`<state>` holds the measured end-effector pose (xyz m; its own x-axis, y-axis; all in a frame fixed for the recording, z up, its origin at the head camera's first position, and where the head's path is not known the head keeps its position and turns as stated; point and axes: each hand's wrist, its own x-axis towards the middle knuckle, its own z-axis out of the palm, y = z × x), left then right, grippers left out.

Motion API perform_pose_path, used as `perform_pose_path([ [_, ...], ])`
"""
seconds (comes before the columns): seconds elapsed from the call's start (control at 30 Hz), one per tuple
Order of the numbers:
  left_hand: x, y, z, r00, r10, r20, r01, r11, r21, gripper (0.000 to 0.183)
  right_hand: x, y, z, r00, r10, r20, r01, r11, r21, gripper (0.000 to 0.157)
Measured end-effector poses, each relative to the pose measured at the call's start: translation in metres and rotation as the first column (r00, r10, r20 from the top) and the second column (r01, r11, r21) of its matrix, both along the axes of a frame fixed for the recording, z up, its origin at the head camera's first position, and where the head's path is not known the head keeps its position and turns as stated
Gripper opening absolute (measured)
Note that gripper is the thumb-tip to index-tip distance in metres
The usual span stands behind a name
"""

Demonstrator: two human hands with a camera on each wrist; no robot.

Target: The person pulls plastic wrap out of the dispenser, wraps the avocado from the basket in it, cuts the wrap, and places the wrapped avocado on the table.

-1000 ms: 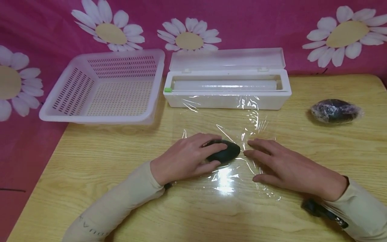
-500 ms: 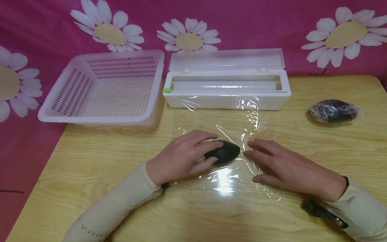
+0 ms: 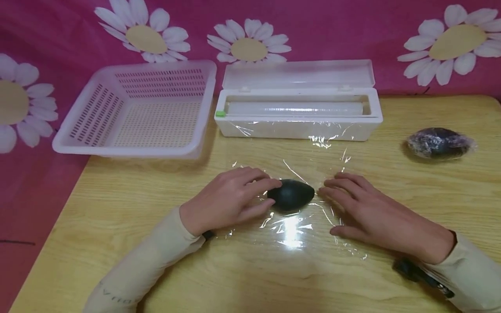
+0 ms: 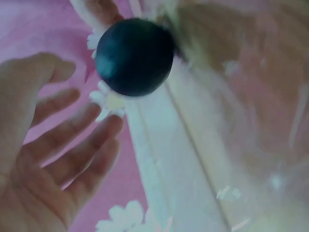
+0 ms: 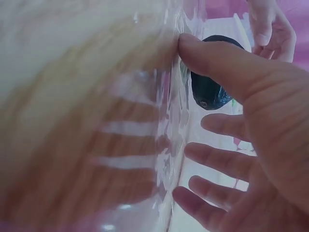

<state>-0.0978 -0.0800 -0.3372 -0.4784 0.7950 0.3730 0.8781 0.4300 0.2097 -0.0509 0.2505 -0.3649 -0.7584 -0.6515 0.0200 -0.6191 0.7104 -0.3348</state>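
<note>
Near on the wooden bench (image 3: 250, 282), to the right, the right hand (image 3: 375, 213) lies over the clear film (image 3: 291, 230); its grip is spread and holds nothing. On the left is the left hand (image 3: 225, 200), its grip relaxed and also without anything in it, at the left end of a dark fruit (image 3: 292, 195). This fruit lies on its side on the film, between the two hands. I judge it rather light, firm and smooth, so it may slip or roll; better to take it around the thick middle than by the pointed right end. The film seems thin and easy to crease; one should lift it by its edge. Farther, a wrapped fruit (image 3: 440, 143) lies right, a basket (image 3: 125, 150) stands left, and between them a white box (image 3: 293, 92), lid raised, holds a roll (image 3: 295, 108).
</note>
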Motion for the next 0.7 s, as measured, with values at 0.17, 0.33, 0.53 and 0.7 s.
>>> perform_pose_path([
  [0.17, 0.000, -0.012, 0.013, 0.999, -0.048, 0.016, 0.050, 0.993, -0.107, 0.027, 0.001, -0.002, 0.002, 0.995, 0.028, -0.096, -0.029, 0.999, -0.015, 0.071],
  [0.33, 0.001, -0.018, 0.020, 0.988, -0.081, 0.130, 0.106, 0.976, -0.192, 0.018, 0.003, -0.002, 0.008, 0.984, 0.067, -0.163, -0.080, 0.994, -0.073, 0.051],
  [0.53, 0.003, -0.018, 0.022, 0.931, -0.045, 0.361, 0.165, 0.936, -0.311, 0.014, 0.009, -0.001, 0.013, 0.980, 0.119, -0.162, -0.132, 0.989, -0.068, 0.036],
  [0.7, 0.004, -0.018, 0.021, 0.837, 0.064, 0.544, 0.202, 0.887, -0.415, 0.026, 0.013, 0.001, 0.013, 0.986, 0.144, -0.080, -0.146, 0.989, -0.023, 0.036],
])
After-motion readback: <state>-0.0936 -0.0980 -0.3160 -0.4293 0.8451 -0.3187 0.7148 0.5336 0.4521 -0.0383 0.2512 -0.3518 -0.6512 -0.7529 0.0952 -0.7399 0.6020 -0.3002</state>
